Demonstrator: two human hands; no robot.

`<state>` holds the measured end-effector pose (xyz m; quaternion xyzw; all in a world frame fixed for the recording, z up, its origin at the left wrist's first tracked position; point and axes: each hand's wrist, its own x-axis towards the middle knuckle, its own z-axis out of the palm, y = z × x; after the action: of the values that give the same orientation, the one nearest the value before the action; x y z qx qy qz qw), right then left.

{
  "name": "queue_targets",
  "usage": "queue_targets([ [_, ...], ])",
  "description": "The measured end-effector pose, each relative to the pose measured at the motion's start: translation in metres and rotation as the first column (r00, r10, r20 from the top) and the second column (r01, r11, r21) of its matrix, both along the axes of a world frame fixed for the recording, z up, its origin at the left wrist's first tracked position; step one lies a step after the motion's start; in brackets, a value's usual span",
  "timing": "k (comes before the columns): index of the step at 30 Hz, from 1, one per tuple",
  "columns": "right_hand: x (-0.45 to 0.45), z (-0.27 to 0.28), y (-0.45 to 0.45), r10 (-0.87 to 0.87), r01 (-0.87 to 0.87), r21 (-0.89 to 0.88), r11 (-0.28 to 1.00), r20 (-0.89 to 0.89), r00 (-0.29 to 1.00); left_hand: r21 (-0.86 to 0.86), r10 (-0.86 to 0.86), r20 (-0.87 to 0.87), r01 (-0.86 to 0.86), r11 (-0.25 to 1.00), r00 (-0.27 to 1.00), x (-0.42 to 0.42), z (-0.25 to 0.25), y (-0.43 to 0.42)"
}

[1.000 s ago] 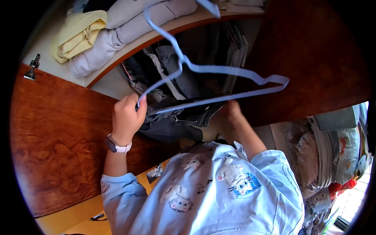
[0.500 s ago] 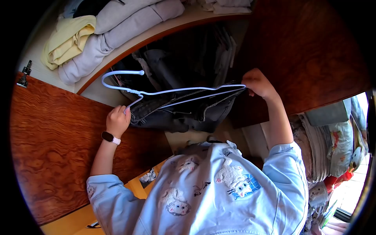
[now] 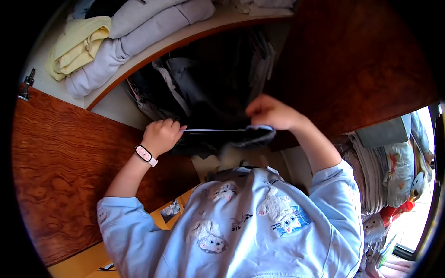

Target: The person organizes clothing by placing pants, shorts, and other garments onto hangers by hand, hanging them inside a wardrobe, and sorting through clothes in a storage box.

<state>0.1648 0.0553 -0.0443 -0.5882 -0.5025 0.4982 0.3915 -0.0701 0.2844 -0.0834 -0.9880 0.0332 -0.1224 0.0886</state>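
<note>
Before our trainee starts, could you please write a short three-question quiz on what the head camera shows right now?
1. True or false: the wristband is worn on the left wrist.
2. Multiple choice: which colour appears among the folded clothes at upper left? (a) red (b) yellow (c) green
3. Fill in: the left hand's grip holds a pale ____, with dark cloth showing below it in the picture.

Key: 1. True. 2. (b). 3. hanger.

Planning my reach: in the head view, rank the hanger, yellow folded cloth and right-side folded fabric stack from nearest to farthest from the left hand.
1. Hanger, gripped by left hand
2. Yellow folded cloth, upper-left shelf
3. Folded fabric stack, far right
</note>
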Motion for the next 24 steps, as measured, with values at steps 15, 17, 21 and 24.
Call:
queue_targets([
  [15,-0.003,-0.069,0.018,-0.181,0.137,0.119,0.983,0.688,0.702,-0.512,0.234,0.282,-0.06,0.857,0.93,-0.006,0.025,-0.004],
  [17,-0.011,-0.091,0.018,-0.309,0.117,0.371,0.921,0.513,0.801,-0.58,0.236,0.234,-0.06,0.813,0.943,-0.011,0.034,-0.003],
  [21,-0.02,-0.071,0.014,-0.319,0.233,0.257,0.938,0.375,0.87,-0.796,0.338,0.104,-0.126,0.593,0.935,-0.029,0.038,0.014],
  [24,-0.036,-0.064,0.012,-0.196,0.17,0.138,0.976,0.2,0.96,-0.507,0.467,0.222,-0.308,0.805,0.856,-0.033,0.027,0.005],
])
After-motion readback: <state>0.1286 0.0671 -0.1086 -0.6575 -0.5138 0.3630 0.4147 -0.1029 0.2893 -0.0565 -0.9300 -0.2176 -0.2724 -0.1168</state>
